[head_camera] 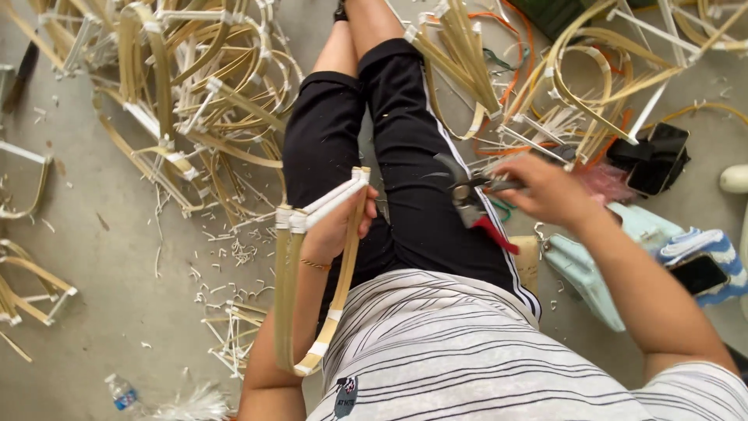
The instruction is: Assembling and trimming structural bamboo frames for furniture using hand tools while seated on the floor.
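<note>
head view, looking down on a seated person: black trousers with a white side stripe, striped shirt, legs stretched out over a grey concrete floor [117, 265].

left hand [343, 222]: fingers closed around a bent bamboo frame [287, 296], a loop of pale split strips bound with white tape at the corners. the grip is near the frame's upper taped corner; the frame hangs down along the left forearm, just beside the left thigh, its lower taped end near the hem of the shirt.

right hand [549, 191]: closed on the handles of a pair of shears [475, 199] with a red grip. blades point toward the left hand, over the right thigh. blades and frame are apart; whether the blades are open cannot be told, motion blur.

surroundings:
- large heap of similar bamboo frames [195, 93] at the far left of the floor, a second heap [576, 78] at the far right, with orange strips mixed in.
- short white and pale offcuts [234, 249] scattered on the floor beside the left leg.
- small plastic water bottle [121, 392] lying near the bottom left edge.
- two dark phones [658, 156] on the floor at the right, a third phone [700, 273] on a blue and white cloth.
- pale green bag [588, 273] just beside the right hip.
</note>
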